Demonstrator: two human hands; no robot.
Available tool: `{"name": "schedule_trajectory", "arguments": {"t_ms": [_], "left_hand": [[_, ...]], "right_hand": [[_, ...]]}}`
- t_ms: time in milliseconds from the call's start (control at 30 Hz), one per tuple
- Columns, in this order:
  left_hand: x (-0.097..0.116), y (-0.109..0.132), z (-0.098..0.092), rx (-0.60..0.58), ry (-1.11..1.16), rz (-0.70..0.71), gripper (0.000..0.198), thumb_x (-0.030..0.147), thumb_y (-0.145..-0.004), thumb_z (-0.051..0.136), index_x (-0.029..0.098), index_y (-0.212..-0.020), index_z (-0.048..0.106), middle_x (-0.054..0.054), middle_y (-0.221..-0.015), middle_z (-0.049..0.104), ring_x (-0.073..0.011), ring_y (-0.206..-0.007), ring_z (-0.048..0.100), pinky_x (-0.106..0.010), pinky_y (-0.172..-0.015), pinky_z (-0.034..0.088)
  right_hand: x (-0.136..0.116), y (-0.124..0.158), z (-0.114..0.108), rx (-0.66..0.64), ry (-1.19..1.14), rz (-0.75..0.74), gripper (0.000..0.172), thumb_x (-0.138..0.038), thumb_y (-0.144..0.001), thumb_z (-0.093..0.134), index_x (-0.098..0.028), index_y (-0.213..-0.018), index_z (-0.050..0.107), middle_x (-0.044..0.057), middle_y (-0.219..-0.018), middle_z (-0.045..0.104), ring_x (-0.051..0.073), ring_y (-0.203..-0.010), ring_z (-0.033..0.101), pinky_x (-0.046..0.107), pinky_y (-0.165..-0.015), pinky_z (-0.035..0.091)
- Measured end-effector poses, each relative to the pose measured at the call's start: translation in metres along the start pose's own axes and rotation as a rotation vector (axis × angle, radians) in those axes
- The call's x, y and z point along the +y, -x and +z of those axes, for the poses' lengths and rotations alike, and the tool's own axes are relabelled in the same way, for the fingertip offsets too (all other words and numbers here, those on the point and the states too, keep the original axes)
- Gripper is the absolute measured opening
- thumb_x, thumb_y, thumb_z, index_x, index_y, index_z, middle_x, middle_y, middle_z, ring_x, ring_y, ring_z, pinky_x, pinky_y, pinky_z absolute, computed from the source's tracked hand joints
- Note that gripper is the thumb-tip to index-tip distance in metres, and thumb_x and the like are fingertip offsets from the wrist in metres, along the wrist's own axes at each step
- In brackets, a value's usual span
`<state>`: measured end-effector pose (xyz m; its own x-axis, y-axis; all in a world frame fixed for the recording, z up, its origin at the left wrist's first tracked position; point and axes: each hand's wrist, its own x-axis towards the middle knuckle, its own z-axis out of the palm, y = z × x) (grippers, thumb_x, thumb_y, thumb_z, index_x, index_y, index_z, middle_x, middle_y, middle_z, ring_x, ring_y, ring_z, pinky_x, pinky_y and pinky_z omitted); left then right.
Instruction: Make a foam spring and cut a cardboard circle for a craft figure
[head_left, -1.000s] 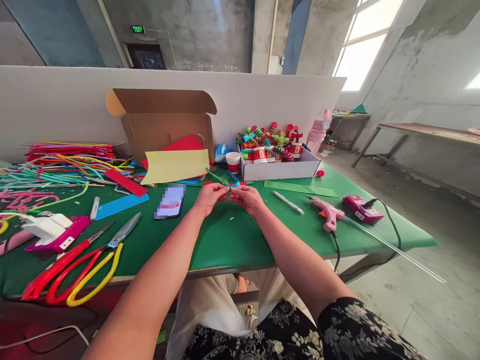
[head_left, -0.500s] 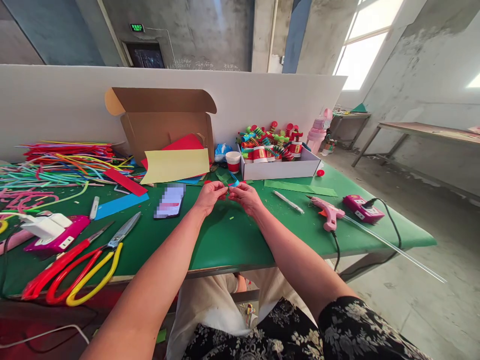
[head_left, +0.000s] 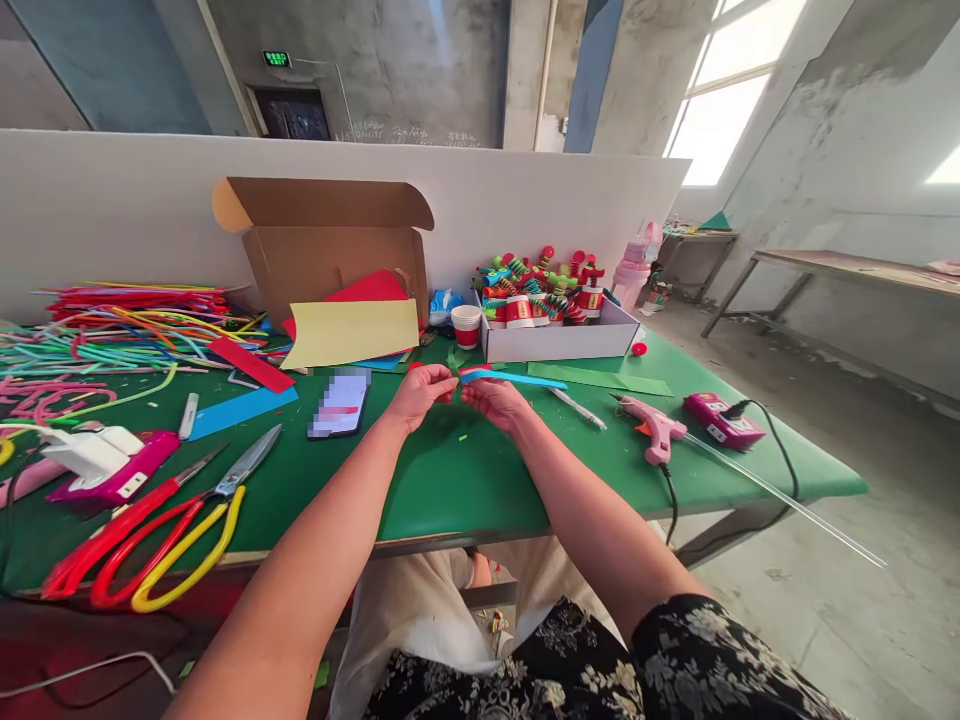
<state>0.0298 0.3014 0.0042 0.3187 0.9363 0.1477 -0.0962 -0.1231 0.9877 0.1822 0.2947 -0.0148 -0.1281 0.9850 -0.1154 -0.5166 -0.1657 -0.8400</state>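
Note:
My left hand (head_left: 422, 394) is closed in a pinch at the table's middle, at the spot where narrow paper strips meet; a green paper strip (head_left: 452, 358) rises just beyond its fingertips. Close beside it, my right hand (head_left: 496, 402) has its fingers closed at the near end of a blue paper strip (head_left: 525, 379), which stretches out to the right above the table. How the strips join is hidden by my fingertips. A small red paper piece (head_left: 477, 368) shows behind the blue strip.
A glue gun (head_left: 660, 428), a white pen (head_left: 577, 408) and a flat green strip (head_left: 600, 378) lie right. Left are scissors (head_left: 244, 468), a phone (head_left: 339, 403) and pipe cleaners (head_left: 135, 335). Behind stand a paper cup (head_left: 466, 328) and a white box (head_left: 562, 343) of colourful figures.
The blue strip, earlier curled up above my fingertips, now lies stretched out to the right. My right hand has turned and opened a small gap from the left.

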Motion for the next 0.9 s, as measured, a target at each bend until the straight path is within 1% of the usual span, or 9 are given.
{"name": "schedule_trajectory", "arguments": {"t_ms": [67, 200, 333, 433, 533, 700, 800, 900], "left_hand": [[-0.002, -0.001, -0.001, 0.024, -0.03, -0.008, 0.036, 0.043, -0.053, 0.082, 0.017, -0.061, 0.059, 0.004, -0.058, 0.055, -0.0099, -0.051, 0.049, -0.027, -0.055, 0.042], [-0.006, -0.004, -0.001, 0.052, -0.072, -0.001, 0.035, 0.043, -0.052, 0.082, 0.017, -0.06, 0.06, 0.004, -0.057, 0.055, -0.0095, -0.049, 0.048, -0.026, -0.054, 0.041], [-0.008, -0.005, -0.001, 0.062, -0.105, 0.025, 0.035, 0.044, -0.054, 0.082, 0.017, -0.06, 0.06, 0.004, -0.055, 0.054, -0.0095, -0.048, 0.048, -0.025, -0.051, 0.039], [-0.008, -0.005, -0.002, 0.065, -0.127, 0.034, 0.035, 0.045, -0.056, 0.081, 0.017, -0.06, 0.06, 0.004, -0.055, 0.055, -0.0096, -0.048, 0.049, -0.025, -0.051, 0.039], [-0.009, -0.005, -0.002, 0.076, -0.134, 0.031, 0.035, 0.045, -0.056, 0.082, 0.017, -0.06, 0.06, 0.004, -0.056, 0.055, -0.0103, -0.049, 0.05, -0.026, -0.052, 0.04], [-0.01, -0.006, -0.001, 0.086, -0.138, 0.03, 0.034, 0.044, -0.057, 0.082, 0.017, -0.062, 0.06, 0.003, -0.056, 0.056, -0.0111, -0.049, 0.05, -0.027, -0.053, 0.04], [-0.011, -0.007, -0.001, 0.093, -0.135, 0.032, 0.034, 0.045, -0.058, 0.08, 0.017, -0.062, 0.061, 0.003, -0.056, 0.056, -0.0105, -0.049, 0.05, -0.026, -0.053, 0.041], [-0.011, -0.007, -0.002, 0.085, -0.137, 0.031, 0.034, 0.046, -0.058, 0.078, 0.016, -0.063, 0.063, 0.003, -0.057, 0.058, -0.0099, -0.05, 0.05, -0.026, -0.054, 0.043]], "right_hand": [[0.003, -0.001, 0.0, -0.015, 0.019, 0.022, 0.012, -0.012, -0.07, 0.078, -0.015, -0.068, 0.067, 0.0, -0.059, 0.065, 0.009, -0.056, 0.06, 0.022, -0.065, 0.055], [0.004, -0.002, -0.002, -0.027, 0.028, 0.034, 0.014, -0.015, -0.07, 0.08, -0.013, -0.067, 0.067, 0.0, -0.059, 0.065, 0.009, -0.054, 0.061, 0.022, -0.063, 0.055], [0.004, -0.001, 0.0, 0.012, 0.031, 0.047, 0.012, -0.011, -0.073, 0.077, -0.013, -0.067, 0.066, 0.001, -0.059, 0.066, 0.01, -0.055, 0.062, 0.023, -0.063, 0.056], [0.004, 0.0, 0.002, 0.035, 0.034, 0.046, 0.014, -0.008, -0.071, 0.077, -0.014, -0.067, 0.065, 0.0, -0.058, 0.066, 0.01, -0.055, 0.062, 0.023, -0.064, 0.057], [0.002, 0.001, 0.003, 0.019, 0.039, 0.014, 0.018, -0.011, -0.066, 0.081, -0.015, -0.066, 0.064, -0.002, -0.059, 0.065, 0.009, -0.055, 0.061, 0.024, -0.065, 0.057], [0.003, 0.0, 0.002, -0.014, 0.092, -0.043, 0.025, -0.022, -0.059, 0.086, -0.015, -0.064, 0.063, -0.002, -0.06, 0.065, 0.009, -0.055, 0.061, 0.023, -0.062, 0.054], [0.005, 0.0, 0.001, 0.001, 0.132, -0.1, 0.03, -0.029, -0.054, 0.089, -0.015, -0.065, 0.064, -0.002, -0.06, 0.066, 0.009, -0.054, 0.06, 0.024, -0.059, 0.053], [0.006, -0.001, 0.001, 0.016, 0.178, -0.154, 0.032, -0.032, -0.051, 0.089, -0.015, -0.065, 0.065, -0.003, -0.059, 0.065, 0.01, -0.055, 0.06, 0.024, -0.061, 0.053]]}}
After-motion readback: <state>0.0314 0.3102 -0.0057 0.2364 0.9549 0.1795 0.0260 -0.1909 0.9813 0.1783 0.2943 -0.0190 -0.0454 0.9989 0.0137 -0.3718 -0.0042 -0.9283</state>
